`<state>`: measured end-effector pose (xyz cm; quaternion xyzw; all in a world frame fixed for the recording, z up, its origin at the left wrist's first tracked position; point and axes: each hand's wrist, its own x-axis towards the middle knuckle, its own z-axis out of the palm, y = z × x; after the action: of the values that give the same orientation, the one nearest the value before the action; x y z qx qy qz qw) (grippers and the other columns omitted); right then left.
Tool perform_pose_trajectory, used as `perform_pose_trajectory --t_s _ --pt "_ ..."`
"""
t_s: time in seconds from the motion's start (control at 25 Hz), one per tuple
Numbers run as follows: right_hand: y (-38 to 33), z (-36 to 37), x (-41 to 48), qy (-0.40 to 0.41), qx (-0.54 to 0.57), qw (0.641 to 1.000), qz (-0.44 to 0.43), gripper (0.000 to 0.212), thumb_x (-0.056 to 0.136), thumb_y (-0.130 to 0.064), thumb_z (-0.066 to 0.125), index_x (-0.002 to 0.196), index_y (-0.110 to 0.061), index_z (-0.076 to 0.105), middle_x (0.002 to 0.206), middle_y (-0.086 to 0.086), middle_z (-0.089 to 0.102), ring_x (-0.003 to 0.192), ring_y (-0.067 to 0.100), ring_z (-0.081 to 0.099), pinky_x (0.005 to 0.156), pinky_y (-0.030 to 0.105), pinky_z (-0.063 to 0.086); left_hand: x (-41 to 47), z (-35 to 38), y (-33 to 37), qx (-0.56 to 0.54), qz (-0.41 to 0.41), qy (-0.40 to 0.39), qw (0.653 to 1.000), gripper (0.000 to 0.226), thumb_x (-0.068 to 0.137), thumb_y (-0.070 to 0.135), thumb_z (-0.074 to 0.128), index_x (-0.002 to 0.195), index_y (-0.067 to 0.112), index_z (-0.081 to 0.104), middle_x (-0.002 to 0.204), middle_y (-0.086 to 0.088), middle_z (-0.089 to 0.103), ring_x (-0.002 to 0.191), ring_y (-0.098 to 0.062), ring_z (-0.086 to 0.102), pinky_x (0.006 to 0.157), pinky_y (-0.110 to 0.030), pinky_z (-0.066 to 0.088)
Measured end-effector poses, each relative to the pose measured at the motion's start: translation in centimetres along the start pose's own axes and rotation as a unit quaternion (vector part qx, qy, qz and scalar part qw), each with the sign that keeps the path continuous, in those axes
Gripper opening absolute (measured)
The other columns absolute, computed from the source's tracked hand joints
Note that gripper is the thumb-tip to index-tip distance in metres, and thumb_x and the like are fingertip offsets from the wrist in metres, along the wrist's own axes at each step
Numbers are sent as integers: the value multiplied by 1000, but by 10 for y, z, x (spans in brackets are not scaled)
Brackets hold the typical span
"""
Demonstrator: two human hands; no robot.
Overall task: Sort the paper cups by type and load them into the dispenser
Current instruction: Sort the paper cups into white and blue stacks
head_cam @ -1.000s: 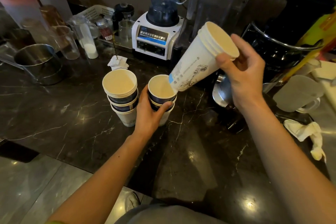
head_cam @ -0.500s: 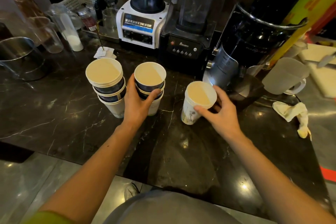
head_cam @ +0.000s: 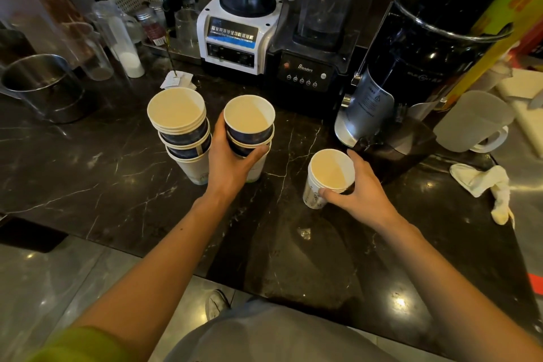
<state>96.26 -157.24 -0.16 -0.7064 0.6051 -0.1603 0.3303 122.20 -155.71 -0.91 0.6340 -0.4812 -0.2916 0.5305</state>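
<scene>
Three groups of paper cups stand on the dark marble counter (head_cam: 88, 185). A mixed stack (head_cam: 179, 126) at the left has dark blue cups nested in a white cup. My left hand (head_cam: 232, 161) is wrapped around the middle stack (head_cam: 249, 123), dark blue cups sitting in a white one. To the right stands a short nest of tall white printed cups (head_cam: 329, 176), upright on the counter. My right hand (head_cam: 358, 191) holds it near the rim, thumb in front and fingers behind. No dispenser is in view.
A white blender (head_cam: 238, 35) and a black blender (head_cam: 311, 64) stand behind the cups, a black grinder (head_cam: 411, 76) at the right. A steel pot (head_cam: 41, 85) and clear containers (head_cam: 117, 35) sit at the left. A frosted jug (head_cam: 473, 120) and crumpled cloth (head_cam: 484, 185) lie at the right.
My right hand has brought the tall white cups down from a tilted position in the air and stood them on the counter right of the middle stack. My left hand has stayed on that stack.
</scene>
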Motion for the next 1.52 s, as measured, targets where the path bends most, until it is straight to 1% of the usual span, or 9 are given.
perform_pose_trajectory --t_s 0.16,0.32,0.48,0.6,0.76,0.88,1.08,1.4,1.52 --pt "-18 -13 9 6 -29 999 -35 115 72 -51 80 156 -22 8 159 -1 19 145 20 23 113 36 27 -2 -2 -2 16 -5 -13 1000 93 75 18 81 150 18 25 149 4 42 139 -11 37 113 -29 34" --pt "-69 -8 25 8 1 992 -123 109 74 -52 78 156 -23 12 162 -1 18 147 15 20 112 26 20 -3 -1 -10 29 -13 -25 999 92 78 20 80 151 16 24 151 3 41 140 -12 36 115 -38 34" --pt "-119 16 62 -45 17 987 -156 118 67 -60 79 156 -19 13 162 2 22 148 20 23 119 40 25 -3 -3 -11 14 -12 -33 999 88 78 21 79 150 18 28 149 4 43 138 -9 39 114 -35 35" --pt "-132 29 76 -45 14 986 -161 113 67 -60 79 155 -19 21 157 1 34 144 23 29 117 46 29 -4 -5 -12 18 -14 -33 999 86 78 21 80 148 18 29 147 4 45 136 -9 41 113 -32 36" --pt "-137 18 69 23 71 980 -185 98 69 -56 80 149 -18 37 146 1 47 133 19 43 110 44 40 -3 -5 -14 25 -16 -42 999 82 78 25 80 146 20 33 143 9 48 131 -5 44 110 -27 38" --pt "-141 -11 55 93 150 962 -209 94 69 -54 79 146 -17 39 135 -1 56 123 12 52 104 37 47 -3 -5 -17 20 -25 -42 999 80 77 24 81 143 23 37 138 11 51 128 -5 48 110 -33 41" --pt "-119 -57 20 208 206 935 -198 83 79 -44 77 145 -13 38 126 -7 59 120 3 54 101 24 46 -4 3 -18 36 -38 -49 997 83 78 24 79 147 22 32 148 2 46 137 -17 42 111 -45 40" --pt "-40 -92 -37 334 209 909 -134 78 80 -41 74 143 -7 42 119 -11 60 113 -2 57 91 15 45 -6 25 -16 46 -1 -70 996 82 77 27 80 145 25 35 146 5 47 136 -12 41 111 -43 40" --pt "-21 -94 -50 346 199 910 -114 72 79 -40 75 139 -14 44 113 -34 59 112 -7 54 91 13 44 -7 31 -16 43 -8 -69 997 83 77 29 79 147 25 34 148 5 45 137 -13 41 111 -44 40"
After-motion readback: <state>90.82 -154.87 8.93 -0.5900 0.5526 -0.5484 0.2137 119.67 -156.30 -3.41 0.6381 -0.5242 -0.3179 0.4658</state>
